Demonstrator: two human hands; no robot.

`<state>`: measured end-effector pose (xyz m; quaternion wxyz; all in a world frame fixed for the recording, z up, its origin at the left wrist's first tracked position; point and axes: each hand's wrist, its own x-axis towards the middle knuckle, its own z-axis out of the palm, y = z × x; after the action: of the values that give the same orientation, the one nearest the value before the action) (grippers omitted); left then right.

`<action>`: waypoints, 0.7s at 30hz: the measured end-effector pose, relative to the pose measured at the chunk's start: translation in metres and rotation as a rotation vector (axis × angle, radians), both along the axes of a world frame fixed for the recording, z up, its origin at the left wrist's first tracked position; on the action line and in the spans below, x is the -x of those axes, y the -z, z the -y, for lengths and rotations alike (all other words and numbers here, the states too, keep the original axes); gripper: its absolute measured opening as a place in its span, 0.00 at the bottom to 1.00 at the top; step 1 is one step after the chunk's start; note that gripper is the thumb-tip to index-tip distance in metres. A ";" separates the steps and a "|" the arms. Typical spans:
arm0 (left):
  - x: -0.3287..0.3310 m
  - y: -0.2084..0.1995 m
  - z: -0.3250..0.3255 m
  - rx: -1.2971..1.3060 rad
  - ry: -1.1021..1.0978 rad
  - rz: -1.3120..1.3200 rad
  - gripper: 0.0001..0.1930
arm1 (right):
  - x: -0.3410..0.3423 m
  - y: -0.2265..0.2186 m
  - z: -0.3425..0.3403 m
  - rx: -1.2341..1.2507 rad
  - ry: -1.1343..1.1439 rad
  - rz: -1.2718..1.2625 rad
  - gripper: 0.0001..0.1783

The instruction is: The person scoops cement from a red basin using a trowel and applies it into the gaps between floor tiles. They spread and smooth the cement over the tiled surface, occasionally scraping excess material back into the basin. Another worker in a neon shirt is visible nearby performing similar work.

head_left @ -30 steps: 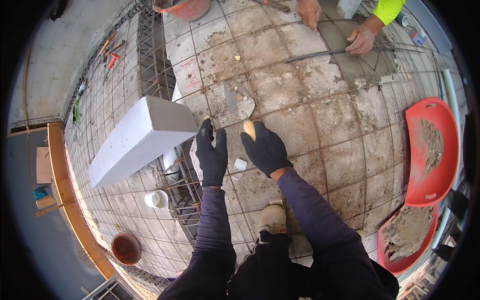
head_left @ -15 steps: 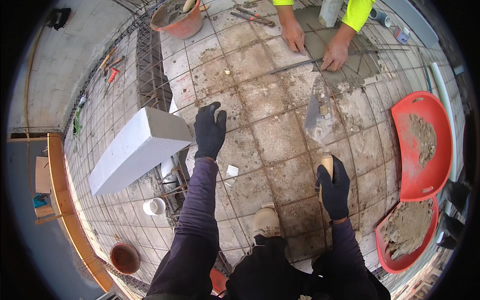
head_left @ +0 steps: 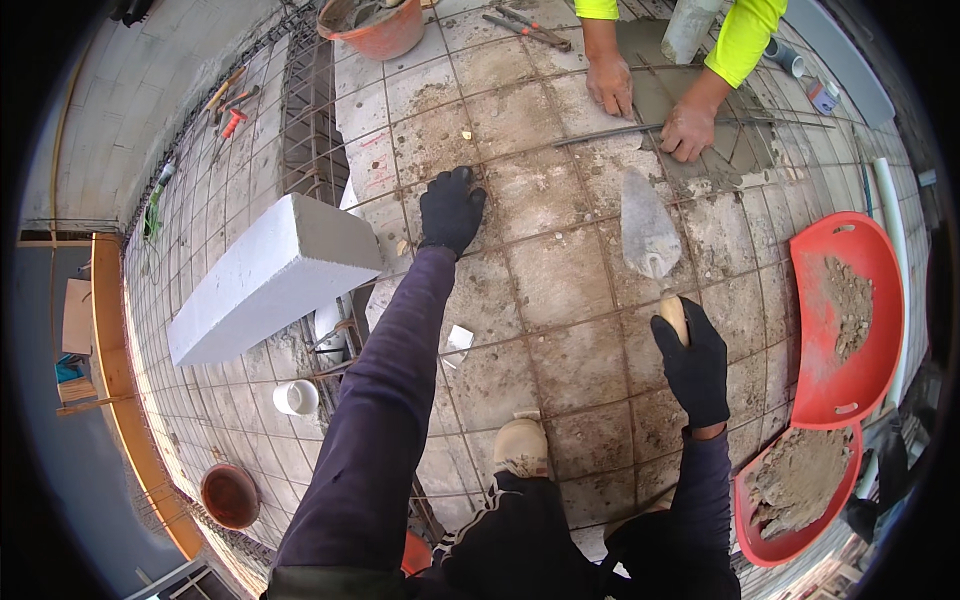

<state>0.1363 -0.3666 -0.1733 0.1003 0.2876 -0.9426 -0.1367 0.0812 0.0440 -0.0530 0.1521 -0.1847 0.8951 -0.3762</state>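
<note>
A trowel with a pale wooden handle (head_left: 674, 318) is gripped in my right hand (head_left: 697, 362), which wears a black glove. Its grey, dusty blade (head_left: 648, 225) points away from me, low over the mesh and slab. My left hand (head_left: 452, 212), gloved in black too, is over the steel mesh (head_left: 500, 250) at centre left. Its fingers look curled in; whatever they may hold is hidden. Beyond the trowel, a co-worker's two bare hands (head_left: 688, 132) are at a patch of wet grey mortar (head_left: 650, 50), beside loose steel bars (head_left: 610, 133).
At left lies a long white foam block (head_left: 240, 285), with a white cup (head_left: 296, 397) near it. Two red tubs (head_left: 815, 395) (head_left: 748, 520) with mortar stand at right. An orange bucket (head_left: 385, 38) and pincers (head_left: 525, 30) lie at the far side. An opening with rebar (head_left: 312, 110) cuts the slab.
My left hand has moved away and to the right, its fingers curling. My right hand has shifted slightly right with the trowel. A small lump that showed on the blade is gone.
</note>
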 end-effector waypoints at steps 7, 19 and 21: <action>0.001 -0.006 0.001 -0.039 0.006 0.054 0.22 | 0.038 0.047 0.122 -0.085 -0.434 -0.225 0.19; -0.007 -0.002 0.008 -0.130 0.027 -0.029 0.19 | 0.082 0.073 0.173 -0.070 -0.737 -0.049 0.26; -0.012 0.002 0.007 -0.173 0.070 -0.079 0.18 | 0.084 0.075 0.166 -0.050 -0.727 0.012 0.27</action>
<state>0.1478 -0.3734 -0.1753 0.1072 0.2563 -0.9321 -0.2325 -0.0030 -0.1216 -0.1283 0.2854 -0.4849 0.7791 -0.2764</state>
